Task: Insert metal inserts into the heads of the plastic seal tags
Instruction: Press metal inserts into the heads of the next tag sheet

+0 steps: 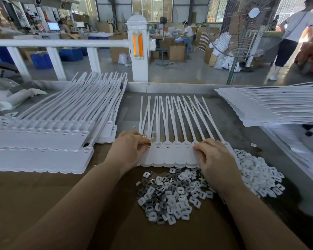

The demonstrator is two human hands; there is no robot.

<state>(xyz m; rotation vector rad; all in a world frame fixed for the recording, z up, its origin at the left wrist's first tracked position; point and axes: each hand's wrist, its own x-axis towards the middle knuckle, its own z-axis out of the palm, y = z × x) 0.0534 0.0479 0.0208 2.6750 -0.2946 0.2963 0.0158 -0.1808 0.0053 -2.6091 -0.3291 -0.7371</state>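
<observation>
Desk (43,204) runs to a raised metal rim at the far edge, white railing (58,43) behind it; bare brown surface at near left gives room for the arms. Big tag stacks w/ straps fanning away sit at left (43,141) and right (271,109). Centre: sheet of seal tags (172,156), heads toward the person, long axis running away, straps pointing to the far rim. Pile of metal inserts (172,193) lies just near of it. Left hand (129,150) pinches at the sheet's left end, fingers curled; right hand (213,159) presses curled fingers on the right-end heads. No legible writing.
</observation>
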